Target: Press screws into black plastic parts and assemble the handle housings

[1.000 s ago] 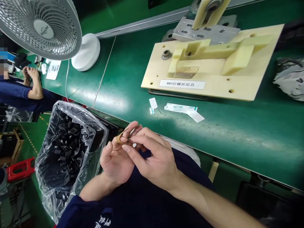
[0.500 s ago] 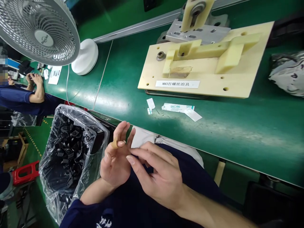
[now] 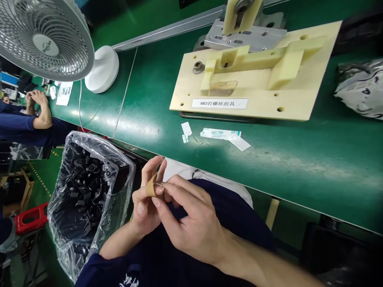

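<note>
A tan adhesive bandage (image 3: 151, 186) is wrapped loosely round one finger of my left hand (image 3: 145, 213), which is held palm up with its fingers apart and partly bent. The thumb and fingertips of my right hand (image 3: 194, 217) pinch the bandage's edge at that fingertip. Beyond my hands, an opened bandage wrapper (image 3: 220, 134) and white paper scraps (image 3: 186, 128) lie on the green table (image 3: 149, 119). Behind them sits a cream fixture board (image 3: 257, 107) with yellow blocks and a printed label.
A plastic-lined bin (image 3: 64, 199) of black parts stands left of my hands. A white fan (image 3: 103, 69) is on the table at the upper left, with a co-worker's arm (image 3: 43, 113) beyond. A white bag (image 3: 362, 93) lies at the right.
My right fingertips have moved up from the left palm onto the bandaged fingertip. The bandage now stands looser and wider round the finger. The view has shifted slightly.
</note>
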`<act>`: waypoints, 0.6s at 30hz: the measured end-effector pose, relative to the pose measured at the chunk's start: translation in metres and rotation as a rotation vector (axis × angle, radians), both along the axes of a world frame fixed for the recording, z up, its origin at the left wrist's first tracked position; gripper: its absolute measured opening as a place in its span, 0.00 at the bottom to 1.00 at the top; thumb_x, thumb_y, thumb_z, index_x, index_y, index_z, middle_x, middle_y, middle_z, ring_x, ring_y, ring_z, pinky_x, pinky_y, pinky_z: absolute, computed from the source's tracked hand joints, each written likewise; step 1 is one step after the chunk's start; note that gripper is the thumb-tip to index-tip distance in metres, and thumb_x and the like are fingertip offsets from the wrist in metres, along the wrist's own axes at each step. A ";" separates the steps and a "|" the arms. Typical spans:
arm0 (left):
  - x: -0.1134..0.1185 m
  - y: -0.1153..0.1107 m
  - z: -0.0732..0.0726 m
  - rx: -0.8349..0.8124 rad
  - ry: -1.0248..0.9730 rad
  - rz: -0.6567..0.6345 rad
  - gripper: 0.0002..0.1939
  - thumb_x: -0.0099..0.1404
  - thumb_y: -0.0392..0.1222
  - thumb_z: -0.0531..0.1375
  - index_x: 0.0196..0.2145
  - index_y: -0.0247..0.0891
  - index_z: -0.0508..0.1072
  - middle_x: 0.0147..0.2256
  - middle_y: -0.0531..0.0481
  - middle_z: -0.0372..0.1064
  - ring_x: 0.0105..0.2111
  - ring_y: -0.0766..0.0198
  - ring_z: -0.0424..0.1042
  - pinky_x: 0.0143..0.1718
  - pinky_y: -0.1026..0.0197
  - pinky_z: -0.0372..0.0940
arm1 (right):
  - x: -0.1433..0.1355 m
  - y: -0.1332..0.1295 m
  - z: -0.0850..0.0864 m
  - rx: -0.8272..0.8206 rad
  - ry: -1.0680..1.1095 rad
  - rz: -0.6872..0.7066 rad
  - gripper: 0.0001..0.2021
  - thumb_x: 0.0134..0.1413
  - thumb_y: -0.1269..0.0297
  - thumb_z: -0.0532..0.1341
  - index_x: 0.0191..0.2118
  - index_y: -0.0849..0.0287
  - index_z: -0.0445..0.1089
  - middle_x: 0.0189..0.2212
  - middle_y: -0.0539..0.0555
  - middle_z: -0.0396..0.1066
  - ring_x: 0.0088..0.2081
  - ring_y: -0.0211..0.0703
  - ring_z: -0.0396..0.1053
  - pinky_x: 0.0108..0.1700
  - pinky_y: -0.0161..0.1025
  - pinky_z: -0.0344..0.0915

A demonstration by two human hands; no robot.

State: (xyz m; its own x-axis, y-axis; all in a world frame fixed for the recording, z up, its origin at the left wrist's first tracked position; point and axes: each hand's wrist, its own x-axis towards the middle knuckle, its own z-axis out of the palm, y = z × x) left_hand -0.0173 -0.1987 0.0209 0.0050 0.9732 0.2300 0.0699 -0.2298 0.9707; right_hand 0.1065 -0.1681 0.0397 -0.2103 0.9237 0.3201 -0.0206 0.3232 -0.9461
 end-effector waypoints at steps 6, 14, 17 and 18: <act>0.001 -0.001 0.000 -0.066 -0.114 -0.001 0.21 0.68 0.55 0.44 0.38 0.48 0.74 0.62 0.56 0.58 0.63 0.54 0.59 0.65 0.41 0.56 | 0.007 0.006 -0.003 0.047 -0.033 0.062 0.06 0.55 0.76 0.56 0.35 0.59 0.67 0.26 0.50 0.66 0.27 0.36 0.64 0.29 0.36 0.64; 0.001 0.000 -0.001 -0.093 -0.193 -0.006 0.22 0.68 0.56 0.44 0.39 0.50 0.75 0.61 0.55 0.61 0.63 0.53 0.60 0.64 0.39 0.57 | 0.012 0.007 -0.005 0.034 -0.099 0.093 0.07 0.57 0.76 0.55 0.34 0.60 0.68 0.26 0.50 0.65 0.26 0.36 0.63 0.29 0.36 0.63; 0.001 0.000 0.000 -0.119 -0.274 -0.040 0.21 0.68 0.58 0.46 0.41 0.52 0.77 0.61 0.55 0.61 0.64 0.52 0.58 0.66 0.40 0.54 | 0.012 0.005 -0.004 0.020 -0.084 0.111 0.06 0.57 0.75 0.54 0.35 0.60 0.67 0.26 0.50 0.66 0.26 0.36 0.63 0.29 0.35 0.64; 0.001 0.000 0.000 -0.127 -0.300 -0.051 0.22 0.68 0.58 0.46 0.41 0.52 0.77 0.62 0.55 0.60 0.64 0.52 0.58 0.66 0.41 0.53 | 0.012 0.005 -0.004 0.016 -0.069 0.114 0.06 0.58 0.75 0.54 0.35 0.60 0.67 0.26 0.50 0.67 0.27 0.36 0.64 0.29 0.35 0.64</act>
State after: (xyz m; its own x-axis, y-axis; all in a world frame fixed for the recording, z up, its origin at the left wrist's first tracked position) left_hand -0.0166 -0.1988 0.0213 0.0048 0.9944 0.1056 -0.2319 -0.1016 0.9674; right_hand 0.1184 -0.1633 0.0355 -0.3362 0.8873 0.3158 0.0072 0.3377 -0.9412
